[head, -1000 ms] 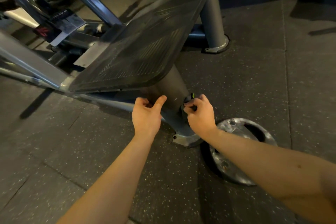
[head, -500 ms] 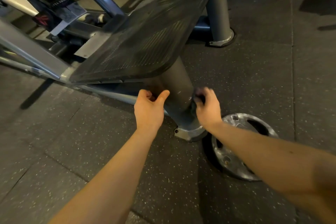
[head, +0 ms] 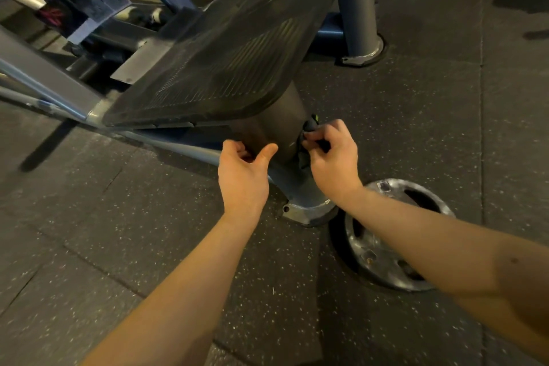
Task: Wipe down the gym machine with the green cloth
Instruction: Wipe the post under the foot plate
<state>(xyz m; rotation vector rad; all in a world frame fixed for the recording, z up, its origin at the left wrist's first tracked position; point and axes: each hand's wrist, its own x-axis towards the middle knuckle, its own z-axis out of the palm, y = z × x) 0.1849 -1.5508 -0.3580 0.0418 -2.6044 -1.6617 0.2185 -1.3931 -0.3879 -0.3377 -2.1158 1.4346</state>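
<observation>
Speckled rubber floor runs under us. We pinch the cloth, bunched and mostly dark with a green edge showing, in our right hand. Its fingers curl tight around the cloth and press it to the right side of the post of the machine. Our left hand braces on the post's other side, fingers curled behind and thumb across the front. A footplate overhangs both hands, and a weight plate lies just beside the base. Bunched so small, the cloth may slip or skip patches, and our knuckles could scrape the footplate's edge.
</observation>
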